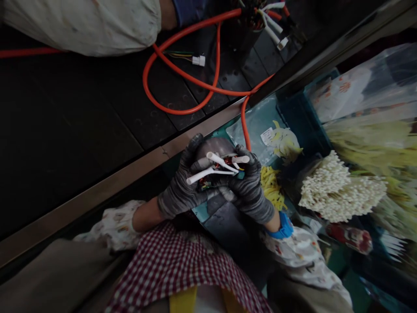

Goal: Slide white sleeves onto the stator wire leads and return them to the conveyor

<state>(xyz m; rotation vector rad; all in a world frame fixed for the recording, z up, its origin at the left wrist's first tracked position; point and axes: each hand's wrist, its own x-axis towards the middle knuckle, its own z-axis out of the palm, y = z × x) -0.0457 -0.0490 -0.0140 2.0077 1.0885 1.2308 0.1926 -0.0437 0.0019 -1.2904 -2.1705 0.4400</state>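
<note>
A motor stator (pixel 216 147) with copper windings is between my two grey-gloved hands, low over the gap beside the dark line. My left hand (pixel 184 189) wraps around its left side, thumb and fingers curled on the rim. Around the right side closes my right hand (pixel 250 189), a blue band at its wrist. White sleeved wires (pixel 213 170) fan out across the top of the stator, with thin coloured leads among them. The underside of the stator is hidden by my hands.
On the dark slatted line (pixel 107 104), an orange hose (pixel 182 111) loops beside a white connector (pixel 198 60). Another wound stator (pixel 249 28) stands beyond. A co-worker's sleeve (pixel 91 26) reaches in. At right are a bundle of white tubes (pixel 339 191), yellow strips (pixel 272 187) and a teal crate (pixel 304 121).
</note>
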